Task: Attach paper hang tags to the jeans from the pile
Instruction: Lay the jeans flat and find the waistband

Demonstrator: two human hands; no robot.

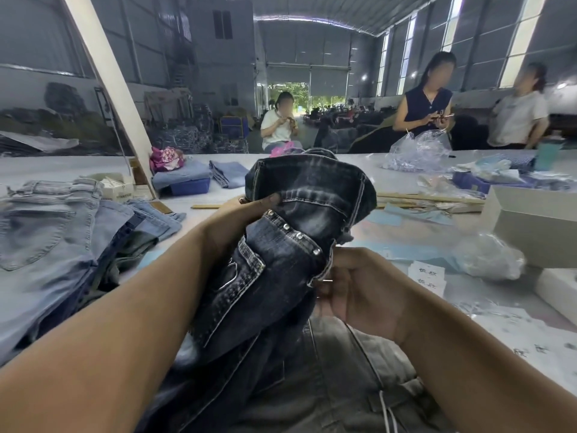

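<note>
Honestly, with my left hand [249, 210] gripping the dark jeans [299, 214] above the tabletop [390, 182] and my right hand [352, 285] pinching their studded edge, keeping that edge taut mattered most.

— Where does the single view look from?
— From the wearer's head, forward and down, close over both forearms, with the long table [93, 165] and hall beyond.
</note>
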